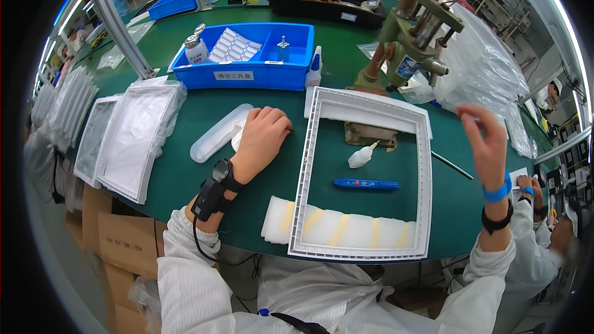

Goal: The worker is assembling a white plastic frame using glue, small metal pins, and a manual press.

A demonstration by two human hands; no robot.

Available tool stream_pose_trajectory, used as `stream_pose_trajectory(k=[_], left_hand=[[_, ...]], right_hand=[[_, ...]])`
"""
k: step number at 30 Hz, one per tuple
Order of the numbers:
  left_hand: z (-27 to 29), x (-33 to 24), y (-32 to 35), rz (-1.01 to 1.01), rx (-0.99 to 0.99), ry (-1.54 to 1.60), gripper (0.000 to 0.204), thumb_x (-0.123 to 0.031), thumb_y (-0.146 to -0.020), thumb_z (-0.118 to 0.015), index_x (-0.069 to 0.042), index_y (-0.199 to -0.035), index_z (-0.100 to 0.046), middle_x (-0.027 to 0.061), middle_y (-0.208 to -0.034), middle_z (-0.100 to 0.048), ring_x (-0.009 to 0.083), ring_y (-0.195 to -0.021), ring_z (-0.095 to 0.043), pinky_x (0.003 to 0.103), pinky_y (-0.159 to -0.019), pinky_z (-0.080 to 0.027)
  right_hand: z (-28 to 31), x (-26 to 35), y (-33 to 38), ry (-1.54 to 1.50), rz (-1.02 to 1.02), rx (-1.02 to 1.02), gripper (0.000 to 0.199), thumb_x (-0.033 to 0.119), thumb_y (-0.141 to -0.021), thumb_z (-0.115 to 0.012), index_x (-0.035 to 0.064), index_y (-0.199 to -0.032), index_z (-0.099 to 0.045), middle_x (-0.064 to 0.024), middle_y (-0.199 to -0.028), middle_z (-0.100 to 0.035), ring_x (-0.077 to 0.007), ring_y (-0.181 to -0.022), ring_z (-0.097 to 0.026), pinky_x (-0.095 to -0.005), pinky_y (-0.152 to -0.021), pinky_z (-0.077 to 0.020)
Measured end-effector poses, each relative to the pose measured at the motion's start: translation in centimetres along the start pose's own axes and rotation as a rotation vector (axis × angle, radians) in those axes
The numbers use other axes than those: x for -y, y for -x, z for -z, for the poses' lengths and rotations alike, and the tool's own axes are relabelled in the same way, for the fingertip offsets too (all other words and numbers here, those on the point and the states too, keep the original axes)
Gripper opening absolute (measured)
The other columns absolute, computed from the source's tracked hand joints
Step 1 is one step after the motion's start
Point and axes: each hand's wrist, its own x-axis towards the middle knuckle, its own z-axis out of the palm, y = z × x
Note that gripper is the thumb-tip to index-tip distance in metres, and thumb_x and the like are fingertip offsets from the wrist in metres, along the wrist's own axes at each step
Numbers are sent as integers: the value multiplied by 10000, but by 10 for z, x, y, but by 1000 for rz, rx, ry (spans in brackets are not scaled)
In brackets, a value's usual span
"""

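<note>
- Can count two bare hands: left hand [263, 137] low over the green table [272, 179], right hand [487, 142] raised above the table's right side, well apart from the frame.
- In the left hand, fingers bent down beside a white cloth [237, 138]; cannot tell whether gripping any of it.
- In the right hand, fingers loosely curled, with nothing visible between them.
- Can count one white frame [424, 173] in front, right of the left hand.
- Within the frame's opening, see one blue pen [366, 184], one small white squeeze bottle [359, 159] and one metal block [371, 136].
- Beneath the frame, see two white pads: near pad [357, 232] with five yellow strips showing, far pad [365, 113] plain.
- Outside the frame, see one metal rod [452, 165] to the right and one long pale tray [213, 139] near the left hand.
- Behind, see one blue bin [278, 77], one blue-capped bottle [314, 73] and one green press [402, 49].
- As for the frame's looks: rectangular, open in the middle, narrow-sided, with rows of small notches along the rim; near and far sides lying over the pads.
</note>
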Motion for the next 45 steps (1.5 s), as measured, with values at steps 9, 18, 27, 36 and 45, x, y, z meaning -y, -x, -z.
stream_pose_trajectory(k=[9,18,27,36,45], left_hand=[[3,-12,0,114,-244,318,128,0,-879,-694,-16,-1002,-658,103,-928,-693,251,-829,-667,341,-738,-514],[2,-22,-2,110,-271,494,149,16,-883,-696,6,-1030,-678,122,-925,-713,249,-789,-697,313,-681,-542],[-3,-23,1,194,-285,652,106,15,-910,-670,9,-1010,-632,113,-917,-721,216,-796,-712,292,-685,-546],[1,-26,6,220,-225,627,102,34,-926,-635,20,-1019,-597,128,-933,-754,184,-860,-734,281,-780,-561],[-4,-28,5,172,-298,681,113,38,-894,-662,9,-1000,-635,114,-954,-724,220,-782,-688,298,-695,-538]], right_hand=[[-35,-65,-29,304,-131,323,202,153,-892,-634,34,-1026,-727,-154,-977,-723,-286,-886,-697,-376,-792,-538],[-78,-34,15,152,-30,475,174,121,-865,-632,41,-997,-712,-152,-976,-701,-341,-909,-673,-412,-821,-539],[-99,-4,60,212,171,789,281,252,-859,-721,129,-1109,-681,-102,-1022,-650,-307,-998,-627,-414,-851,-527],[-67,15,75,-90,4,833,296,81,-872,-661,49,-1129,-517,-121,-979,-642,-265,-877,-667,-366,-746,-534],[-64,-19,25,-465,-783,730,476,300,-995,-626,40,-1366,-480,-41,-978,-650,-148,-871,-679,-245,-656,-493]])
